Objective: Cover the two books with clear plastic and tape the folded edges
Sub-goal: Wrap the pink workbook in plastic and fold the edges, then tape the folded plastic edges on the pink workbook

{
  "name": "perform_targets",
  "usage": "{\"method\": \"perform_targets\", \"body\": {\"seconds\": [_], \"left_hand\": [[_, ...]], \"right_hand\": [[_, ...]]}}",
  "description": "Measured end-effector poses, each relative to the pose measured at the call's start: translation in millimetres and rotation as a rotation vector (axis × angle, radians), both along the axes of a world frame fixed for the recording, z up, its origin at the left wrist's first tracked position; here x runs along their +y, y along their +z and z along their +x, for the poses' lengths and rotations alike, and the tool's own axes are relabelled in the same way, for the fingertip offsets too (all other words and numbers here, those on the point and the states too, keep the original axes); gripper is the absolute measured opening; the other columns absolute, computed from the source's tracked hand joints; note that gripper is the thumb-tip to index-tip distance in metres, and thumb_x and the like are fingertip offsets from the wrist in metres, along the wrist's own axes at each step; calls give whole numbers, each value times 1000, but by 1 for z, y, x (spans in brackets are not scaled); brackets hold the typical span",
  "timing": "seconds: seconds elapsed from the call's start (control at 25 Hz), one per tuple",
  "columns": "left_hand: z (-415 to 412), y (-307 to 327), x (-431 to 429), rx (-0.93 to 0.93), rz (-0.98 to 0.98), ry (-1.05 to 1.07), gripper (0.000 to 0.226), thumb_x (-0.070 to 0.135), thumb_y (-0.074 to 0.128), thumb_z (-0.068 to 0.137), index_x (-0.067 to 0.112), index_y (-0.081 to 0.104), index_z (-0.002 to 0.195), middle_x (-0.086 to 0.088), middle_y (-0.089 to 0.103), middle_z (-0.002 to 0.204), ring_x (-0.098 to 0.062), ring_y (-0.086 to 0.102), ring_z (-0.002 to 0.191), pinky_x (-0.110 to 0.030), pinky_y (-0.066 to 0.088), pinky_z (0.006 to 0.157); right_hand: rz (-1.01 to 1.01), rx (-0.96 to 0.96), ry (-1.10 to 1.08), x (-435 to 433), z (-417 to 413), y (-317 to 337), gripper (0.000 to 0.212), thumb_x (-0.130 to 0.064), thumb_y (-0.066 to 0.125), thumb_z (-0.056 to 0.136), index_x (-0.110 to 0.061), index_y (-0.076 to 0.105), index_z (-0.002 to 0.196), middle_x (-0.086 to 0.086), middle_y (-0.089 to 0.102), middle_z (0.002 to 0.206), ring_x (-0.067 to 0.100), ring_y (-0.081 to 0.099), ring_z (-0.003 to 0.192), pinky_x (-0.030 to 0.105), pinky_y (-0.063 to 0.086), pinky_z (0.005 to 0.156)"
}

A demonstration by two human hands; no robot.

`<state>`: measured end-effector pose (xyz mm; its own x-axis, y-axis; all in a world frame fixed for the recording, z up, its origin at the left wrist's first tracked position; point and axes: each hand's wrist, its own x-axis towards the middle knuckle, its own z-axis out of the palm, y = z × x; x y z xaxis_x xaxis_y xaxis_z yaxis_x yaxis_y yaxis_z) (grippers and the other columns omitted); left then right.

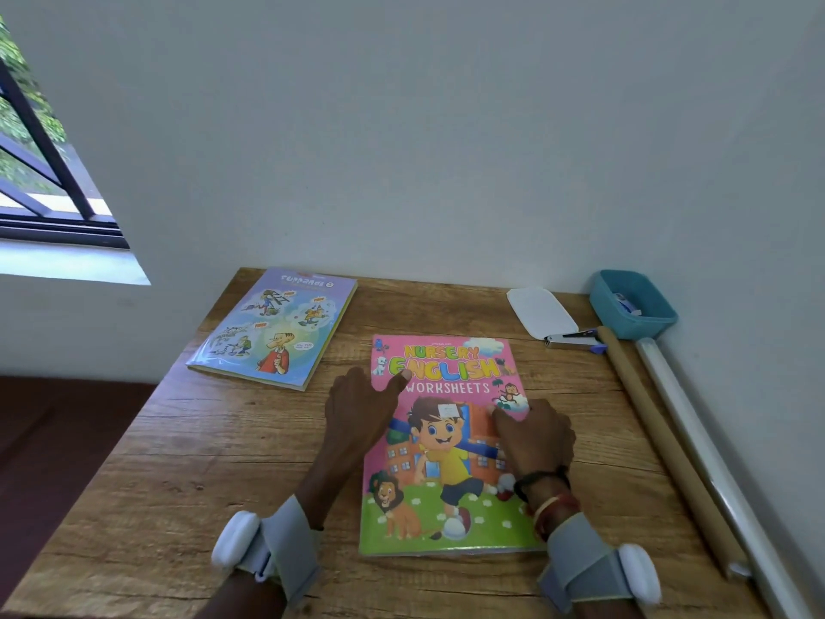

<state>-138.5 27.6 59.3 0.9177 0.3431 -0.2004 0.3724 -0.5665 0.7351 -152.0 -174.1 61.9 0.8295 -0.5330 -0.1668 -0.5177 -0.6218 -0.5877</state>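
window (44,172): 9 o'clock of the scene, dark bars, greenery outside.
table (178,462): wood grain, pushed against a white wall at 12 o'clock.
comic (272,328): flat at the table's 11 o'clock, front up, tilted clockwise; clear film sticks out past its near-left edge.
left band (272,547): grey strap with a white pod, on the left wrist at 7 o'clock.
left hand (357,413): at the pink book's 9 o'clock, alongside its left edge. Thumb (402,378) lies straight on the cover by the title. The other fingers are hidden behind the back of the hand; cannot tell whether they grasp the edge.
pink book (446,462): flat at table centre, front up, between both hands, well apart from the comic.
right hand (533,435): arched over the book's 3 o'clock edge, one fingertip on the cover; grasp or plain press, cannot tell.
right band (598,569): same strap and pod, at 5 o'clock.
lid (542,312): white, at 1 o'clock.
stapler (573,338): just nearer than the lid, touching it.
tube (660,440): cardboard, along the 3 o'clock edge.
roll (696,440): pale, just right of the tube, parallel.
basket (647,326): teal, in the 2 o'clock corner.
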Motion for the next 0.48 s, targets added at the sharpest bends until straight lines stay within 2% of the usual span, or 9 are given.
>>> {"method": "perform_targets", "body": {"seconds": [0.08,0.12,0.16,0.24,0.36,0.48], "left_hand": [[0,-3,2,3,19,-33,66,77,53,76,13,60,87,-1,67,90,-23,63,90,-36,50,82],[-1,-4,4,10,23,-45,58,68,56,83,11,61,90,-1,67,90,-23,63,90,-32,47,79],[-2,-3,6,17,35,-52,55,62,58,87,8,62,98,-5,69,95,-25,64,95,-31,46,78],[-6,2,9,-9,136,-27,62,58,59,88,5,56,119,-10,67,114,-28,61,109,-34,47,85],[-2,11,-1,-201,501,-38,64,59,56,89,12,47,131,-8,57,130,-27,51,121,-41,43,95],[25,9,-16,-277,472,-247,60,55,52,92,15,47,136,-5,53,136,-24,45,126,-45,37,101]], "right_hand": [[64,-29,-45,-6,12,2,42,-41,58,87,-7,61,113,20,58,120,36,53,110,33,39,80],[90,-40,-57,-9,19,4,40,-36,54,91,-5,61,114,21,58,120,37,54,109,33,39,79],[102,-58,-50,-13,25,5,36,-31,51,93,-4,61,114,21,60,119,38,55,109,34,40,81],[81,-121,-18,-15,30,6,28,-20,50,94,-5,67,110,19,65,114,39,57,107,35,44,84],[46,-210,-42,-14,28,1,22,-12,54,89,-7,73,101,17,70,106,38,61,102,32,46,78],[70,-235,-90,-14,24,-1,21,-8,56,85,-5,74,97,18,71,101,37,62,98,28,42,72]]}}
